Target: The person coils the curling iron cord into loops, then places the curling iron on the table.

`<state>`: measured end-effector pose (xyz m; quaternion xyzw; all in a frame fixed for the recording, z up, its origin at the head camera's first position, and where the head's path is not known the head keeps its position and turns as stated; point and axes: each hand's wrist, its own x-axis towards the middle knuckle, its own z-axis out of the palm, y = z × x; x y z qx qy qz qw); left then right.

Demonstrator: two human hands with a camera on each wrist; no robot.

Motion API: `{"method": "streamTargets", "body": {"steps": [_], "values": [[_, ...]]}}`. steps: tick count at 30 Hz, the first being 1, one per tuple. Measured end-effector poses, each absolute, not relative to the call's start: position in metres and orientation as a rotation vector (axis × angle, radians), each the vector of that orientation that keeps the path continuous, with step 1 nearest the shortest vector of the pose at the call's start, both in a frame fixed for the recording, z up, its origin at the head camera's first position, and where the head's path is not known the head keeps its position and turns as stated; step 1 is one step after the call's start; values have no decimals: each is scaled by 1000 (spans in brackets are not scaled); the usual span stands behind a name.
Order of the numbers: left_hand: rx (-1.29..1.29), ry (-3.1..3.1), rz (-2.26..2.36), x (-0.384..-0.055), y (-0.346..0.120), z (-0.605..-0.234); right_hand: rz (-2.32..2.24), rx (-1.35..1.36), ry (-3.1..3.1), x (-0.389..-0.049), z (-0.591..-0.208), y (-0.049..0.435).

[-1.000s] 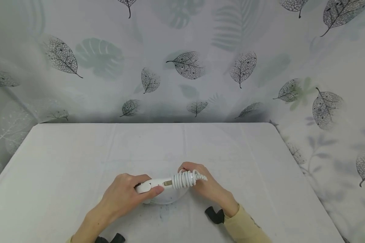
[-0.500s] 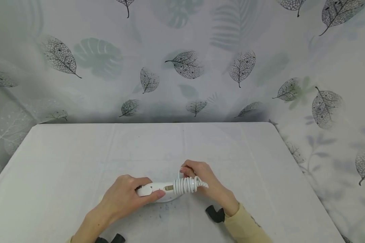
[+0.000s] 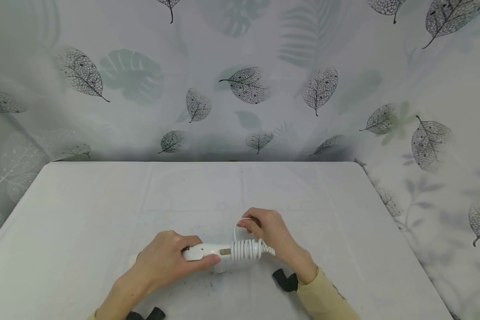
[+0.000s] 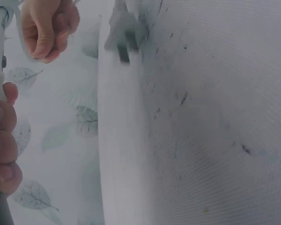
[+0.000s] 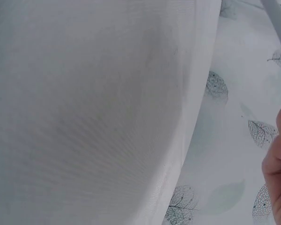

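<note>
My left hand (image 3: 164, 253) grips a white hair styling iron (image 3: 208, 250) level above the table, thumb along its near side. Several turns of white cord (image 3: 246, 250) wrap the handle's right end, beside a ribbed cord sleeve (image 3: 268, 250). My right hand (image 3: 270, 229) pinches a loose stretch of that cord, which rises from the coils to its fingertips. In the left wrist view, fingers (image 4: 1, 140) curl round the iron, and a blurred two-pin plug (image 4: 124, 35) hangs close over the cloth. Only part of the right hand shows in the right wrist view.
A white cloth covers the table (image 3: 104, 200), with small dark marks near the iron. Black curved pieces lie by each forearm, one by the right sleeve (image 3: 286, 281) and one at the bottom left (image 3: 154, 314). Leaf-patterned sheeting (image 3: 240, 120) hangs behind and at the sides.
My right hand has moved up and slightly right, drawing the cord away from the coils. The loop of cord under the iron has shrunk from view. The iron has shifted slightly right and nearer.
</note>
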<state>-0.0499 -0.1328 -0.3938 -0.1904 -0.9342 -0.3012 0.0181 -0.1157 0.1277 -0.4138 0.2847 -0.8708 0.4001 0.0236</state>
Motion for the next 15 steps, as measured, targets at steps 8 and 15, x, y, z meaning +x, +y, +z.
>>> {"method": "streamTargets", "body": {"steps": [8, 15], "values": [[-647, -2891, -900, -50, -135, -395, 1178, 982, -2483, -119, -416, 132], [-633, -2944, -831, -49, -136, -395, 1149, 1079, -2365, -120, -413, 134]]}}
